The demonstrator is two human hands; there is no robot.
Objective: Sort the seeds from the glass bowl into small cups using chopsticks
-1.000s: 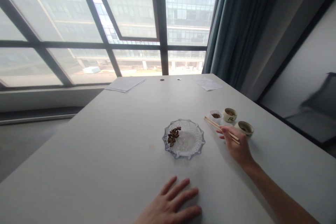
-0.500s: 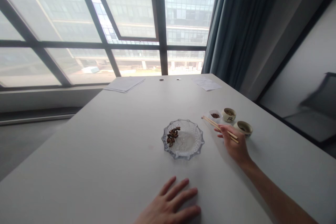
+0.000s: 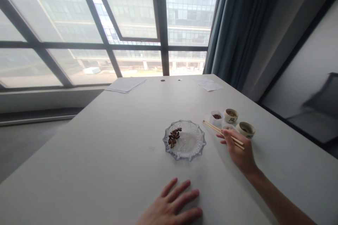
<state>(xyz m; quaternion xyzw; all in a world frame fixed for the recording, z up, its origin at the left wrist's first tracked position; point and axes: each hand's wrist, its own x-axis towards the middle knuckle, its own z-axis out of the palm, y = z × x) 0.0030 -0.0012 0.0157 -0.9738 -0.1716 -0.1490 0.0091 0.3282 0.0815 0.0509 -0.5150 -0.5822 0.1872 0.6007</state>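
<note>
My right hand (image 3: 240, 149) is closed around a pair of chopsticks (image 3: 211, 125). Their tips are together, above the table between the glass plate and the small containers; whether they pinch anything is too small to tell. The clear glass plate (image 3: 194, 153) has a scalloped rim, and several dark brown, seed-like pieces (image 3: 173, 137) lie on its left side. Beyond the chopsticks stands a white plastic cup (image 3: 216, 121) with reddish-brown bits in it. My left hand (image 3: 174, 202) lies flat on the table in front of the plate, fingers spread, holding nothing.
Two cream ceramic cups, a far one (image 3: 231, 116) and a near one (image 3: 246, 130), stand right of the plastic cup. A second white container (image 3: 229, 127) is partly hidden by my right hand. Papers lie at the far left (image 3: 126, 85) and far right (image 3: 210, 85) of the white table (image 3: 105, 154).
My right hand and the chopsticks have shifted slightly toward me, with the tips lower and away from the plastic cup. More of the second white container shows. My left hand stays put.
</note>
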